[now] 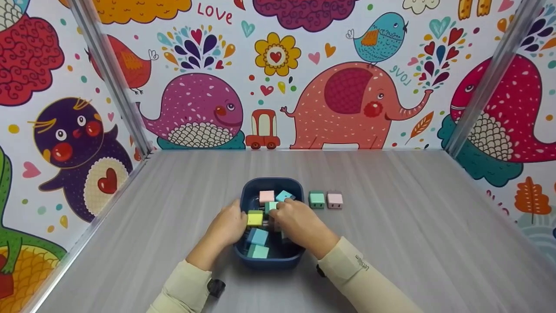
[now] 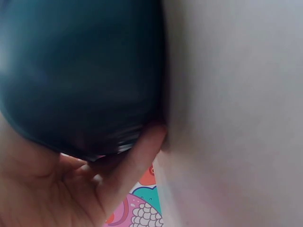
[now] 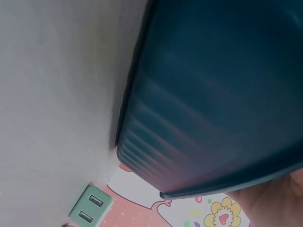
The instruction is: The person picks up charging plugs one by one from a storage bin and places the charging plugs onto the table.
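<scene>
On the grey table [image 1: 399,243], I see a dark blue bin [image 1: 269,263] of chargers [image 1: 255,219], lower centre. The left hand [image 1: 230,221] grips its left side; the right hand [image 1: 299,219] pinches a mint charger [image 1: 270,207] inside. Rightward sit a green USB charger [image 1: 316,200] and a pink one [image 1: 334,200].

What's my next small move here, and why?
Probably firm up the right grip on the green block before lifting: its fingertips are at that block, but whether they truly pinch it is unclear. The yellow block sits close by, and the left grip holds the blue bin.
</scene>
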The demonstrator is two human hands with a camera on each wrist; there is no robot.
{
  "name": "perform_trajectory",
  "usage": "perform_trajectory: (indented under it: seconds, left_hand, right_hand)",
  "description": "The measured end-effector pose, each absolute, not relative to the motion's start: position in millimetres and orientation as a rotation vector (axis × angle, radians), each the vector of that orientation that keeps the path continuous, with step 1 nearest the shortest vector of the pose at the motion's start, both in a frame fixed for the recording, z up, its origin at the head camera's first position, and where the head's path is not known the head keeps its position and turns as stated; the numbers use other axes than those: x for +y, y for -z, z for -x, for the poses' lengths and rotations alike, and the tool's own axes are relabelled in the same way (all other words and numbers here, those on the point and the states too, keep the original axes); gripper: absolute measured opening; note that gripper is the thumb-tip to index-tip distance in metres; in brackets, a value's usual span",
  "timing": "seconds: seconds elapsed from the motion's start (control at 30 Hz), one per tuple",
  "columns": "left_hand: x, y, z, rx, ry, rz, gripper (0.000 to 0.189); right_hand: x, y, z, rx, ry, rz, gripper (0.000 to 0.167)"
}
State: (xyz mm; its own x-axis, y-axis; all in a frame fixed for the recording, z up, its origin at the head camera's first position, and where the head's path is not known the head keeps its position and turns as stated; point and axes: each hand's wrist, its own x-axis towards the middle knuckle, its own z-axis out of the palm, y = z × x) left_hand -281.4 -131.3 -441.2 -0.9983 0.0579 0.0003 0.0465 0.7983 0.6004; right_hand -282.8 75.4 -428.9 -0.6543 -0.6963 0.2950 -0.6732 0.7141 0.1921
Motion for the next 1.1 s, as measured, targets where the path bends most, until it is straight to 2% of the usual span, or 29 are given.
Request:
perform_trajectory:
  seconds: [0.53,0.87,1.1]
  left_hand:
    - [-131.3,439.8,281.1,2.957,-0.974,-0.081,0.054]
    - [-131.6,439.0,280.7,2.943,-0.966,-0.061,0.053]
    - [-131.1,439.6,281.8,2.936,-0.978,-0.049,0.053]
  right_hand:
    - [69.7,433.3,279.6,-2.510,-0.077,-1.091,0.013]
    - [68.6,427.8,275.1,-2.619,-0.133,-1.268,0.025]
    - [71.2,428.3,277.3,-2.717,-0.202,-1.249,0.027]
